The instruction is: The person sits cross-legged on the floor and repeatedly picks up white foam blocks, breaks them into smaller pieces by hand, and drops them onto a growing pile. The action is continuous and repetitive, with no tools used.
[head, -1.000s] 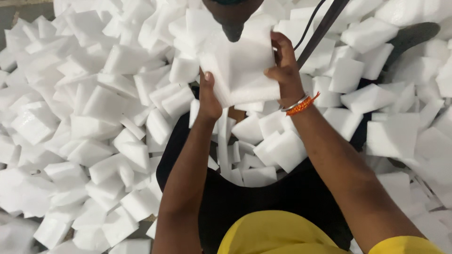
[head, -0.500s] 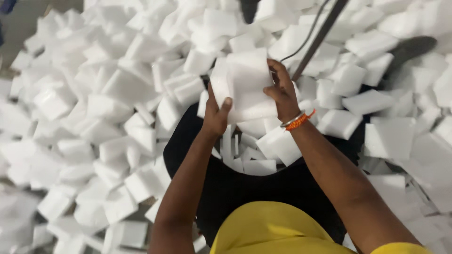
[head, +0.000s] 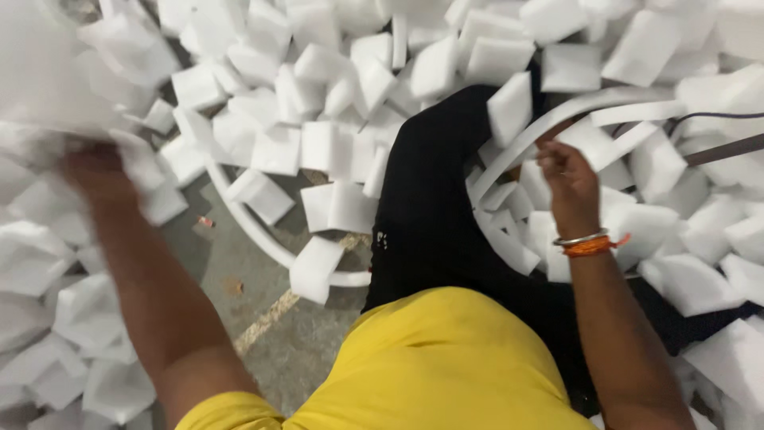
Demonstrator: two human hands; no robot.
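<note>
two bare hands are seen from above, spread wide apart over a litter of white foam pieces. the right hand (head: 567, 177), ringed at the wrist by a metal bangle and an orange thread band (head: 587, 243), is closed in a pinch on a long, thin white foam strip (head: 557, 123). the strip is held up over the black-trousered leg (head: 434, 207) and curves away to the left and downward from the fingers, while its other end runs to the upper right, across the heap.

the left hand (head: 91, 171) is badly blurred at the far left. it is pressed against a large white foam slab (head: 56, 72) in the upper-left corner, and its grip cannot be told for certain; the fingers appear to be under or behind the slab.

many white rectangular foam blocks (head: 278, 147) are piled around the leg on every side, thickest along the top and right. a second narrow white foam strip (head: 263, 239) lies curved on the bare grey concrete floor (head: 239, 263), between the left arm and the leg, and a single foam block (head: 316, 269) rests just beside its lower end. a yellow shirt (head: 430, 358) fills the bottom centre of the view. a dark cable (head: 720, 115) is laid over the blocks at the right edge.
</note>
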